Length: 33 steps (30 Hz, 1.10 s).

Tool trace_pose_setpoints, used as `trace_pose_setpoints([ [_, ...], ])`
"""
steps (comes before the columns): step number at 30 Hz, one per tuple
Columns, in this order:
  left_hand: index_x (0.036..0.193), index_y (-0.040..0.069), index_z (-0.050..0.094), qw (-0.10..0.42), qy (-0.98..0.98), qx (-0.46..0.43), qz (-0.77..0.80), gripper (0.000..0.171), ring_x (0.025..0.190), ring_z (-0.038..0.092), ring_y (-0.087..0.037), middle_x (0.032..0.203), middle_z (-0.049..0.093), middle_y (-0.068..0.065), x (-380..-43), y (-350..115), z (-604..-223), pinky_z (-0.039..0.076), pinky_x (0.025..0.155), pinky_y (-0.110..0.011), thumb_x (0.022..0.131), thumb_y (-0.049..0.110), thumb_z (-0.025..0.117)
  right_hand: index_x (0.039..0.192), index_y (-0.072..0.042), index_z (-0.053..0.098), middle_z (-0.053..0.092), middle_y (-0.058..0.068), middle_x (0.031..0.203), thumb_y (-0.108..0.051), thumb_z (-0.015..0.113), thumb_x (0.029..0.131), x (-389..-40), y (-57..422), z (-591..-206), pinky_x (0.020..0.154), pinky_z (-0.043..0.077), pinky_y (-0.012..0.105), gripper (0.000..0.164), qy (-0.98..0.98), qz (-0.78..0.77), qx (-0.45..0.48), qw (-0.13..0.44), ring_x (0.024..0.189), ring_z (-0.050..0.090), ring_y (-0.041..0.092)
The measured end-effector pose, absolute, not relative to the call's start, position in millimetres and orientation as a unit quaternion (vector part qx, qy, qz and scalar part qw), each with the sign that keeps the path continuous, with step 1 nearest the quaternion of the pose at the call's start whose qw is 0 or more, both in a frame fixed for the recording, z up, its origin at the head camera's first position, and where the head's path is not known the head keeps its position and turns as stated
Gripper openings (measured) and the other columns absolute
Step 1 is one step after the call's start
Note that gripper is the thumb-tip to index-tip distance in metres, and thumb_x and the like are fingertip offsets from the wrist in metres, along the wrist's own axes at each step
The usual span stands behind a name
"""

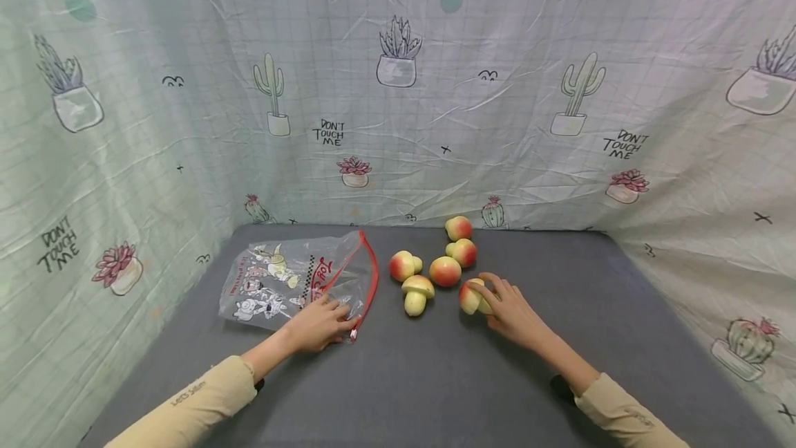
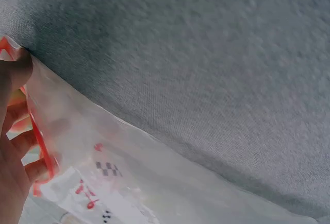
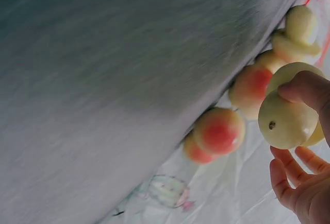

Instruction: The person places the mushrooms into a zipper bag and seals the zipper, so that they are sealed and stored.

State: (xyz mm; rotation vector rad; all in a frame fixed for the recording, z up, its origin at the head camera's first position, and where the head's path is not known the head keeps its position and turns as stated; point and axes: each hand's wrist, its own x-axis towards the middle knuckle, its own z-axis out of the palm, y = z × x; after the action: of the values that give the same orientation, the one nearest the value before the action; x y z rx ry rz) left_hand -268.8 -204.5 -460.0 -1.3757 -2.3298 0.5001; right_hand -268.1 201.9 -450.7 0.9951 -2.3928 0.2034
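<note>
A clear plastic zip bag (image 1: 338, 261) with a red zipper edge and printed cartoon figures lies flat on the left. My left hand (image 1: 320, 325) holds its mouth by the near corner; in the left wrist view the thumb (image 2: 19, 68) is at the corner and the other fingers spread along the red edge. On the right, my right hand (image 1: 517, 314) grips a toy mushroom (image 1: 470, 297) with a red-and-yellow cap. Its pale rounded stem end (image 3: 286, 123) faces the right wrist view, thumb pressed on it and fingertips below.
Between the hands lies a mushroom (image 1: 417, 294) with its stem toward me, beside another mushroom (image 1: 404, 265). A cap-up mushroom (image 1: 445, 272) and two more mushrooms (image 1: 462, 252) lead toward the back. A cactus-print curtain (image 1: 398, 123) surrounds the grey table (image 1: 404, 386).
</note>
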Motion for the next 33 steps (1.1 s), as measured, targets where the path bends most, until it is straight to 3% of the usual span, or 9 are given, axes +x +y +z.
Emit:
trace_pose_setpoints([
  [7, 0.116, 0.021, 0.058, 0.184, -0.832, -0.487, 0.191, 0.040, 0.086, 0.056, -0.019, 0.093, 0.060, 0.003, -263, -200, -459, 0.045, 0.083, -0.042, 0.078, 0.035, 0.061, 0.126, -0.013, 0.046, 0.045, 0.014, 0.117, -0.002, 0.073, 0.060, -265, 182, -446, 0.065, 0.039, 0.035, 0.072, -0.871, 0.091, 0.394, 0.280, 0.087, 0.051, 0.027],
  [19, 0.112, 0.023, 0.058, 0.207, -0.828, -0.493, 0.169, 0.037, 0.077, 0.058, -0.019, 0.086, 0.060, 0.002, -263, -201, -460, 0.044, 0.079, -0.042, 0.077, 0.033, 0.062, 0.127, -0.013, 0.045, 0.047, 0.017, 0.121, -0.003, 0.072, 0.059, -264, 158, -442, 0.062, 0.036, 0.031, 0.073, -0.865, 0.105, 0.402, 0.283, 0.080, 0.048, 0.025],
  [26, 0.111, 0.024, 0.058, 0.219, -0.828, -0.491, 0.158, 0.038, 0.076, 0.060, -0.019, 0.085, 0.061, 0.002, -261, -200, -460, 0.043, 0.082, -0.046, 0.075, 0.032, 0.065, 0.127, -0.015, 0.046, 0.043, 0.010, 0.123, -0.002, 0.070, 0.059, -262, 143, -436, 0.062, 0.036, 0.028, 0.074, -0.865, 0.123, 0.398, 0.280, 0.079, 0.047, 0.022],
  [33, 0.111, 0.026, 0.057, 0.221, -0.829, -0.487, 0.165, 0.036, 0.074, 0.059, -0.019, 0.084, 0.061, 0.002, -261, -200, -461, 0.044, 0.081, -0.046, 0.077, 0.031, 0.063, 0.127, -0.015, 0.047, 0.043, 0.009, 0.120, -0.002, 0.070, 0.059, -265, 129, -435, 0.061, 0.036, 0.028, 0.073, -0.854, 0.133, 0.410, 0.290, 0.088, 0.047, 0.020],
])
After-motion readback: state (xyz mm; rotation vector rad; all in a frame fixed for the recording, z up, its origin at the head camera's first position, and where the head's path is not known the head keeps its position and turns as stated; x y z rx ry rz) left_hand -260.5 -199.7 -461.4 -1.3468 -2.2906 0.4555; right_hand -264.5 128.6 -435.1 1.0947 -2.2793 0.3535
